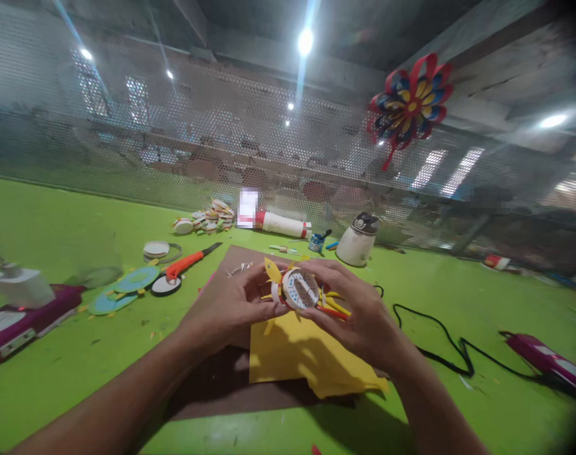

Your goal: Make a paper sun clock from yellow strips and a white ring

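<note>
Between my two hands is a small round paper craft piece (301,289), with a white rim, a patterned face turned toward me and a yellow leaf-shaped tab at its upper left. My left hand (243,294) grips its left side, thumb along the lower edge. On its other side my right hand (351,297) closes round the rim with thumb and fingers. Below the hands lies a yellow sheet (288,360) on a brown board (212,392). Yellow-handled and red-handled tools (335,306) are partly hidden behind my right hand.
Left on the green table (79,227) lie an orange knife (188,262), tape rolls (157,249), blue paper discs (126,291) and a power strip (36,322). Behind are similar round pieces (209,218), a white tube (285,224) and a white jug (356,243). A black cord (463,354) runs right.
</note>
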A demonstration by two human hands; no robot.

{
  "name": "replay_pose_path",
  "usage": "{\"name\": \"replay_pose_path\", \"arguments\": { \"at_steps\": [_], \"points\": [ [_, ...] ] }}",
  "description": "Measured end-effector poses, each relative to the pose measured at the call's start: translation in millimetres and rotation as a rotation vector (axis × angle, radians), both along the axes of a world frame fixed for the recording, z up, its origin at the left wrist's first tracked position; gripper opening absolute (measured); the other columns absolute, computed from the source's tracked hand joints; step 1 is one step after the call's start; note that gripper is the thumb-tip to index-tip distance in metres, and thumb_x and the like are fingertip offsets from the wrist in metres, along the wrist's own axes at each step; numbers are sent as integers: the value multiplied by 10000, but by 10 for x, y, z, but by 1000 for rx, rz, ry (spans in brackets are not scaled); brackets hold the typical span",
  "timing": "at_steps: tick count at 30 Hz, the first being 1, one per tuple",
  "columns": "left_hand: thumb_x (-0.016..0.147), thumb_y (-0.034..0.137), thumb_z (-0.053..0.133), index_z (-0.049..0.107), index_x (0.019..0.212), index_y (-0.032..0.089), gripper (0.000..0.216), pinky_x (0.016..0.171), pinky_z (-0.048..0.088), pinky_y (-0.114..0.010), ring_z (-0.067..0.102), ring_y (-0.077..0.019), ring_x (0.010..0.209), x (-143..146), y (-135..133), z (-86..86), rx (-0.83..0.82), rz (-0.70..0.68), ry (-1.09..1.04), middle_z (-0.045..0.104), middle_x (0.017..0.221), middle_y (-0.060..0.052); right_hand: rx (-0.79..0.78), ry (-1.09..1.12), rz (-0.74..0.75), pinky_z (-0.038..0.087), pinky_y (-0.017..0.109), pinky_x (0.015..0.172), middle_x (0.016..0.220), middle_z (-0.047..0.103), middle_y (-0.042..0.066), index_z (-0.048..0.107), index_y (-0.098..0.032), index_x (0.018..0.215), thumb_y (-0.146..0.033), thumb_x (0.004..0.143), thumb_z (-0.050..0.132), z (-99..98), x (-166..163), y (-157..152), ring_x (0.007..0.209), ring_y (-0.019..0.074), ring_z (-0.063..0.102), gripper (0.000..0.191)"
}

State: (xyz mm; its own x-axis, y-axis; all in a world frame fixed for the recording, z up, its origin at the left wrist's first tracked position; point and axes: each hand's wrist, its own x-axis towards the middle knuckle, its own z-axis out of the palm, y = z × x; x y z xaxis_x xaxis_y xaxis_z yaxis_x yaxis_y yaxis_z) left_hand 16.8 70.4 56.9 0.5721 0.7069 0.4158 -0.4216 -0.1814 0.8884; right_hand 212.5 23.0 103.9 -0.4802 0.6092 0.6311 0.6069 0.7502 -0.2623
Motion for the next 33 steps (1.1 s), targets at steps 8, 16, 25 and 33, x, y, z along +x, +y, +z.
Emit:
{"name": "replay_pose_path", "arguments": {
  "at_steps": [8,16,25,33],
  "points": [
    [727,130,690,527,1245,233,552,971,385,-419,493,-265,1179,0,14,-24,-12,-30,-10,546,1289,-99,10,10,8,429,352,990,1227,557,78,478,-195,1261,-242,818,638,1,-11,14,1150,183,510,473],
    [730,113,683,527,1251,234,557,972,381,-395,490,-259,1177,4,12,-15,-5,-25,-20,552,1275,-100,16,13,12,425,357,998,1233,558,81,475,-194,1261,-241,813,643,3,-11,6,1160,188,507,481],
    [753,185,671,541,1233,192,497,871,440,-400,588,-253,1000,-32,33,-37,-75,-64,41,608,1161,-134,50,-57,8,405,404,994,1266,555,64,457,-213,1281,-204,829,619,17,44,12,1146,202,497,480],
    [782,204,643,560,1209,187,435,850,447,-391,579,-238,980,-39,29,-15,-37,-118,82,601,1146,-128,82,-114,48,389,386,982,1280,564,38,445,-232,1286,-162,845,594,53,34,-34,1154,177,484,471]
  ]
}}
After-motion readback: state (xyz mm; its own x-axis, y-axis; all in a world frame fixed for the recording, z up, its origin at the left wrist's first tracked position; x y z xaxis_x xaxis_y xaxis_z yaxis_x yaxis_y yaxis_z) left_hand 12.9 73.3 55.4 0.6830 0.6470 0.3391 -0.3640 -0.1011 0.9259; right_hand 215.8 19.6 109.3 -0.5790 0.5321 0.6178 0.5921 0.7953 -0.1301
